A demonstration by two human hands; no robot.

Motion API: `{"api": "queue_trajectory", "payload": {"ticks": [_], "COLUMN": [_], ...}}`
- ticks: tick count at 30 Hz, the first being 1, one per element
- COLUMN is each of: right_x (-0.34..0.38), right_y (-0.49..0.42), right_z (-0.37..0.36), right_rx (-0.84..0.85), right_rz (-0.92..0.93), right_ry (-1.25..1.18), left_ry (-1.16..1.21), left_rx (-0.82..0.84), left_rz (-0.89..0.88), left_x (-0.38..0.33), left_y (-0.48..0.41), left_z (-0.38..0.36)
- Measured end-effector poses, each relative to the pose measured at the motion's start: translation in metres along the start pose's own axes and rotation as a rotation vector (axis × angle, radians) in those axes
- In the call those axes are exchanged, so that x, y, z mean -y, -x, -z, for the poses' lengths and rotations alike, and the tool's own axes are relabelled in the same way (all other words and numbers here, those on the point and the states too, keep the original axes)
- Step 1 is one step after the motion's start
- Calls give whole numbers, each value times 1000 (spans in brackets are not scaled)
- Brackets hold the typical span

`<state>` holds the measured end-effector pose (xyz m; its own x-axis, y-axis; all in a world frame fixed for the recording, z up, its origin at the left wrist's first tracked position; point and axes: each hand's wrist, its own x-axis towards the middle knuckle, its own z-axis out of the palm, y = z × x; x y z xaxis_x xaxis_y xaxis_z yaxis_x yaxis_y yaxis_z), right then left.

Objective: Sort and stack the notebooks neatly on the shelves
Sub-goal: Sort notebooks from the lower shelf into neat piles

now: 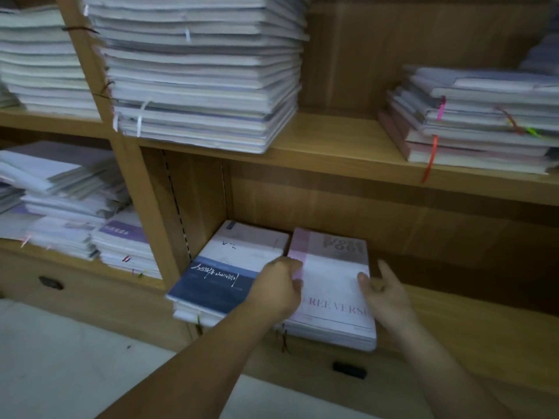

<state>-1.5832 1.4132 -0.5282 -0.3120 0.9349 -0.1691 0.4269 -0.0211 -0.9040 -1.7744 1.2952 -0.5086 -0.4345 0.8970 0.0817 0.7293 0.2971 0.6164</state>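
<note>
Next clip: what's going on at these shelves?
A person is working in the lower shelf compartment and seems to be squaring up a pink notebook that lies on top of a short stack. The left hand grips its left edge, and the right hand rests open against its right edge. A blue-and-white stack lies close beside it on the left. A tall stack sits on the shelf above.
</note>
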Motion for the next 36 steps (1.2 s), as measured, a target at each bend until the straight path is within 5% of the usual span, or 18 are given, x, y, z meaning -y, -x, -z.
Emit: {"api": "queue_trajectory", "payload": {"ticks": [7, 17, 25, 29, 31, 34, 36], "right_x": [-14, -29, -29, -22, -8, 24, 41], "right_y": [30, 31, 29, 36, 50, 83, 99], "right_z": [-8, -9, -16, -11, -16, -45, -78], "right_rx": [325, 198, 159, 93, -11, 39, 158], "right_rz": [85, 134, 134, 119, 275, 567, 674], "right_ry": [327, 271, 440, 597, 827, 790, 788], "left_ry": [-62, -464, -360, -130, -35, 131, 319], "left_rx": [137, 36, 74, 85, -92, -372, -254], "left_rz": [-185, -200, -158, -254, -203, 171, 473], "left_x": [52, 36, 40, 48, 56, 78, 104], "left_y": [52, 27, 18, 33, 44, 63, 73], "left_z": [31, -14, -15, 0, 15, 34, 44]}}
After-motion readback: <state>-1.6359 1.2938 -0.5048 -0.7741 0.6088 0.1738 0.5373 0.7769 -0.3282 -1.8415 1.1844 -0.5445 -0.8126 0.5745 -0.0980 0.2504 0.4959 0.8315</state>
